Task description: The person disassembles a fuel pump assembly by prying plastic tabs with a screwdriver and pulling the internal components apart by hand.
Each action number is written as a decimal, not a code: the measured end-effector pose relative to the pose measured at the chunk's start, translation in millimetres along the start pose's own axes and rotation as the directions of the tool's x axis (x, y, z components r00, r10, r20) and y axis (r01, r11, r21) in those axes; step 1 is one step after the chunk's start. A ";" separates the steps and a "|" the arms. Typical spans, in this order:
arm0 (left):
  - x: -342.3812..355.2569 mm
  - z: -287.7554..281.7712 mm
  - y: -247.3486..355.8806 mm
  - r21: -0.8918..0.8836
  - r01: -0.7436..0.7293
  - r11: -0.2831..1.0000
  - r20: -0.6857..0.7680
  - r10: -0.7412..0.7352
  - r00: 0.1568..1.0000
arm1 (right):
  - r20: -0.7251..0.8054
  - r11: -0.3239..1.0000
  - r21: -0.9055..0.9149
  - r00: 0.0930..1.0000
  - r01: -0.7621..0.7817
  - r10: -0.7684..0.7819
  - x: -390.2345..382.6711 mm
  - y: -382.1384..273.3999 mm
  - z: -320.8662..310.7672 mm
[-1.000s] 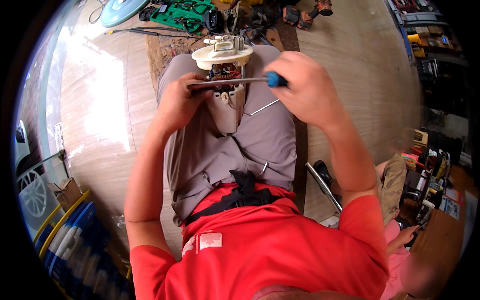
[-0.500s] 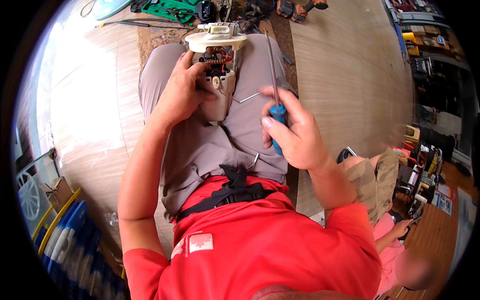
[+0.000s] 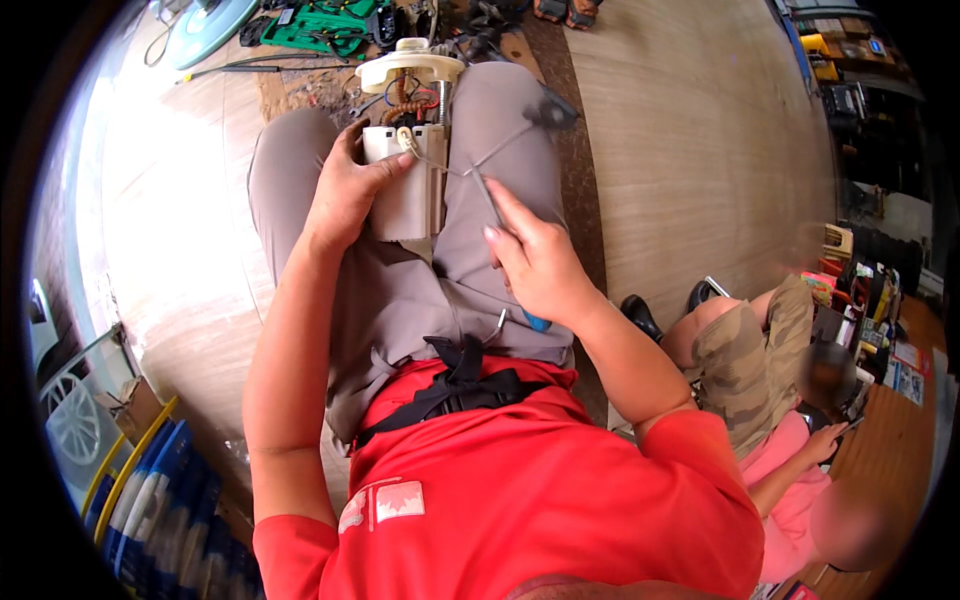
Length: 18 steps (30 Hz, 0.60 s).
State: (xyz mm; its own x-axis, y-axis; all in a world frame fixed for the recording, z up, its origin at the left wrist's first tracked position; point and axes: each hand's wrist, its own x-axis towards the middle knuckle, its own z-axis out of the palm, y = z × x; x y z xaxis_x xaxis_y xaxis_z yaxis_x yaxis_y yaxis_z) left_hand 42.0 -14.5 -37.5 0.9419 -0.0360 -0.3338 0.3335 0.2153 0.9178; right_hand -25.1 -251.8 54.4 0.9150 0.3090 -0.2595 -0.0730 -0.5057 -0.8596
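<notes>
A fuel pump module (image 3: 405, 195) with a cream round flange (image 3: 410, 68) stands tilted between my thighs. My left hand (image 3: 343, 195) is closed round its pale lower housing, with the thumb beside a small cream fitting on the front. From that fitting a bent metal wire arm (image 3: 492, 153) runs right to a dark float (image 3: 552, 108) over my right thigh. A screwdriver (image 3: 487, 200) is gripped in my right hand (image 3: 540, 262). Its shaft points up toward the bend of the wire; whether they touch, I cannot tell. The blue handle end shows below my palm.
An open green tool case (image 3: 318, 30) and loose tools lie on the board ahead. Left of them is a pale blue round base (image 3: 210, 35). To my right sits a person in camouflage shorts (image 3: 745, 355). Blue-and-white packs (image 3: 150, 490) stand in a yellow rack at lower left.
My right hand has come down and left, and the screwdriver tip has dropped to the wire arm. The pump module has turned, showing its housing front. My left thumb has moved to the small fitting.
</notes>
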 end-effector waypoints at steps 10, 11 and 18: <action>-1.7 10.3 4.0 -0.068 0.077 0.995 0.129 -0.068 0.989 | -0.029 0.941 -0.278 0.977 0.194 -0.210 40.0 -7.9 -4.3; -1.0 10.8 3.4 -0.079 0.065 0.995 0.133 -0.054 0.990 | -0.037 0.932 -0.316 0.979 0.177 -0.198 41.1 -9.6 -5.8; 4.7 16.9 8.3 -0.154 0.166 0.974 0.210 -0.131 0.969 | 0.052 0.965 -0.246 0.995 0.092 -0.082 48.2 -26.9 -7.5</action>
State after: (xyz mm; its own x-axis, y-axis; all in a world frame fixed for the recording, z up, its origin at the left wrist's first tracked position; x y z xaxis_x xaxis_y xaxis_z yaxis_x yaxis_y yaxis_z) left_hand 49.8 -29.4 -27.8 0.8768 -0.2684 -0.3989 0.4749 0.3544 0.8055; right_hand 23.9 -229.4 68.2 0.8959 0.3912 -0.2107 0.1116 -0.6572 -0.7454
